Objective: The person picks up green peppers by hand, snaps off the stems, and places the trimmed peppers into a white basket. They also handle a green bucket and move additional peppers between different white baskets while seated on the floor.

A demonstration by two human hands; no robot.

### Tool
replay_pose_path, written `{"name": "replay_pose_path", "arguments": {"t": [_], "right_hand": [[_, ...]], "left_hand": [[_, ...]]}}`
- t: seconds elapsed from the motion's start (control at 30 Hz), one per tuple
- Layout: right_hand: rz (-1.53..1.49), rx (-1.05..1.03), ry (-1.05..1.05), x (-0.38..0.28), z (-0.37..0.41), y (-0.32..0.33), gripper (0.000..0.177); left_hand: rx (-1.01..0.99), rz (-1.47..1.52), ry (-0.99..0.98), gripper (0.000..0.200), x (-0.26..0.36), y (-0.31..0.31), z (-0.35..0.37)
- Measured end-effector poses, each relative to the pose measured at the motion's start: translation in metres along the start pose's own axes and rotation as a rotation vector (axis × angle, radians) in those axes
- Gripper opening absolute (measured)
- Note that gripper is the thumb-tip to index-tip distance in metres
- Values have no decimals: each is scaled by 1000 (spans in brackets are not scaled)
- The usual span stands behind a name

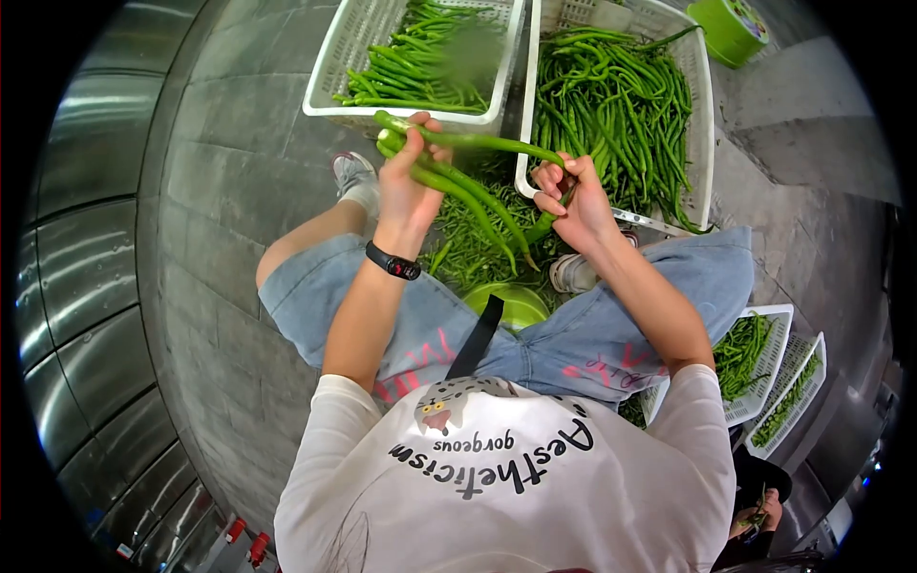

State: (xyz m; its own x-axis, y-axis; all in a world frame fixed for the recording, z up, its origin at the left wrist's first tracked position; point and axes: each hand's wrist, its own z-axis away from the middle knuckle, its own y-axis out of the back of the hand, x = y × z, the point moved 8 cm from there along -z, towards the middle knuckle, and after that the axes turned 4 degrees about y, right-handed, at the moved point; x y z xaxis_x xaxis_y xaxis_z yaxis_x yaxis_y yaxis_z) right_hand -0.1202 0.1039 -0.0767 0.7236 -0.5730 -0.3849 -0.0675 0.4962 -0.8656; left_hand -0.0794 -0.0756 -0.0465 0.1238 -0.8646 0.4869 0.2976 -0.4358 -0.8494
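Note:
My left hand (414, 172), with a black band at the wrist, is closed around several long green peppers (471, 194) near their stem ends. Their tips hang down to the right. One more long pepper (487, 142) stretches from this hand across to my right hand (576, 199). The fingers of my right hand are pinched at that pepper's far end, and a green piece shows below them. Under both hands lies a heap of green stems and scraps (478, 239). A green bowl (511, 304) is between my legs.
Two white crates (325, 72) (705, 143) of green peppers stand ahead. A green bucket (728, 31) is at the upper right. Smaller white baskets (770, 382) hold peppers at the right. Another person's hand (770, 511) shows at the lower right.

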Motion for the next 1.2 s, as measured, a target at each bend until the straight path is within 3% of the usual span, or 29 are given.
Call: {"name": "replay_pose_path", "arguments": {"t": [0.17, 0.23, 0.3, 0.4, 0.47, 0.5, 0.6, 0.67, 0.7, 0.73, 0.83, 0.93, 0.97, 1.1, 1.2], "right_hand": [[79, 196, 55, -13, -4, 19, 18], [343, 230, 82, -19, -6, 23, 18], [591, 234, 101, -22, -11, 33, 21], [1192, 217, 436, -40, -23, 29, 26], [1180, 230, 306, -40, -30, 42, 30], [1138, 217, 239, -39, -30, 39, 30], [1238, 28, 144, -31, -25, 19, 26], [1420, -191, 174, -15, -17, 0, 25], [1548, -317, 199, -6, -10, -9, 31], [1619, -369, 73, 6, -3, -11, 38], [1662, -493, 181, 23, 8, -10, 36], [1586, -356, -13, 18, 3, -4, 34], [1575, -326, 83, 12, 2, -7, 27], [1417, -280, 86, 8, 1, -15, 25], [1194, -233, -318, 25, 7, -5, 27]], "left_hand": [[-93, -449, -149, 23, 9, -26, 16], [-99, -672, -244, 19, 13, -43, 27], [-197, -1087, -408, 17, 16, -70, 41], [-431, -1447, -671, 21, 6, -103, 63], [-636, -1650, -891, 23, -7, -120, 82], [-655, -1652, -902, 24, -10, -120, 83], [-300, -1404, -511, 20, 11, -91, 57], [20, -947, -243, 27, 27, -56, 37], [75, -820, -226, 29, 36, -42, 28], [127, -692, -208, 31, 43, -26, 20], [278, -371, -116, 27, 52, 14, 7], [288, -173, -95, 25, 52, 28, 3], [287, -91, -89, 21, 51, 30, 3], [171, 65, -72, 21, 50, 30, 0], [136, 133, -69, 21, 51, 25, 0]]}}
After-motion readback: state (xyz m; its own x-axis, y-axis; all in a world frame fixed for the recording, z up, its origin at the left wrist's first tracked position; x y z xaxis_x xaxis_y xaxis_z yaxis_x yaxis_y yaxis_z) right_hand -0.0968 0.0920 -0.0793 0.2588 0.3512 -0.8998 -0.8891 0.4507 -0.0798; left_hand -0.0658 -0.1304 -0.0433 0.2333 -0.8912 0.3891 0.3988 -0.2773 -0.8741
